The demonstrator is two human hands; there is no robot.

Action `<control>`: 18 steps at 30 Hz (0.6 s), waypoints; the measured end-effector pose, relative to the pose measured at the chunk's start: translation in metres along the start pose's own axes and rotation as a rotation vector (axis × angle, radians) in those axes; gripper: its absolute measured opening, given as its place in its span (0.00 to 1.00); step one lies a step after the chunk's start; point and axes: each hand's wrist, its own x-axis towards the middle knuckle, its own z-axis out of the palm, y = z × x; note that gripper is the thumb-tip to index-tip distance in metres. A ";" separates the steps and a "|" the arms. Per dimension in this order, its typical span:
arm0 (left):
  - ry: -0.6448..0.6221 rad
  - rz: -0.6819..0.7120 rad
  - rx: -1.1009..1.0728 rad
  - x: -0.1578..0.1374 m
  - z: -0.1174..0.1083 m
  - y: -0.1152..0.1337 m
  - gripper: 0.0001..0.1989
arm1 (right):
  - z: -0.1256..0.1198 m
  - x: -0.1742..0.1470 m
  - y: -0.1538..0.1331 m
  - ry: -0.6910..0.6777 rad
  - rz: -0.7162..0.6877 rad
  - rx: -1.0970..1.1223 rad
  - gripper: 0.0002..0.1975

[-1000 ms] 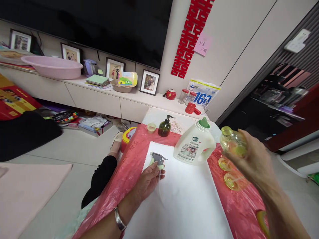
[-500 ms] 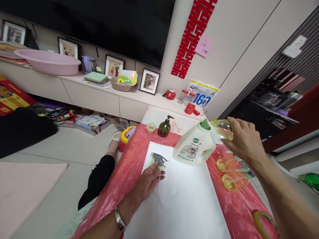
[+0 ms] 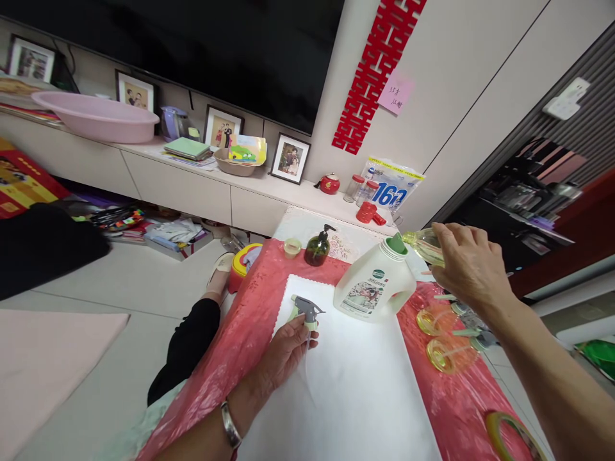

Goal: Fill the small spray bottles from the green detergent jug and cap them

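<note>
My left hand (image 3: 291, 342) pinches the neck of a grey and pale green trigger sprayer head (image 3: 306, 308), its thin clear dip tube hanging below. With my right hand (image 3: 473, 259) I grip a clear bottle (image 3: 427, 246) on its side, some pale yellow liquid in it. Its mouth points left and meets the green spout (image 3: 396, 244) of a white detergent jug (image 3: 372, 288). Upright on a white mat (image 3: 355, 378), the jug has a label with a picture. Whether liquid is flowing cannot be made out.
Two spray bottles (image 3: 441, 353) with yellow liquid lie right of the mat on the red plastic cover (image 3: 230, 339). Beyond the mat stand a dark green pump bottle (image 3: 317, 248) and a small cup (image 3: 292, 247). A tape roll (image 3: 494, 428) lies at lower right. Someone's leg (image 3: 192, 342) shows at left.
The bottle in my right hand has shifted slightly left, bringing its mouth against the jug's green spout. My left hand stays with the sprayer head.
</note>
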 end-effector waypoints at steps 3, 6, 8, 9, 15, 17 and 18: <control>0.002 -0.004 0.007 -0.001 0.000 0.000 0.22 | 0.000 0.001 0.001 0.029 -0.017 -0.027 0.34; -0.007 -0.006 0.022 -0.002 -0.001 0.000 0.22 | -0.001 0.003 0.001 0.024 -0.024 -0.049 0.33; -0.009 -0.001 0.026 -0.002 -0.001 -0.001 0.23 | -0.002 0.004 0.000 0.011 -0.020 -0.063 0.33; -0.008 0.003 0.026 -0.002 -0.001 -0.001 0.23 | -0.003 0.004 -0.001 0.007 -0.016 -0.070 0.34; -0.009 -0.007 0.032 -0.001 -0.002 -0.002 0.24 | -0.008 0.006 -0.002 0.004 -0.019 -0.107 0.34; -0.002 -0.008 0.025 -0.001 -0.002 -0.002 0.25 | -0.011 0.007 -0.003 0.004 -0.022 -0.122 0.33; 0.001 -0.008 0.023 -0.001 -0.002 -0.002 0.25 | -0.012 0.007 -0.003 0.004 -0.023 -0.129 0.32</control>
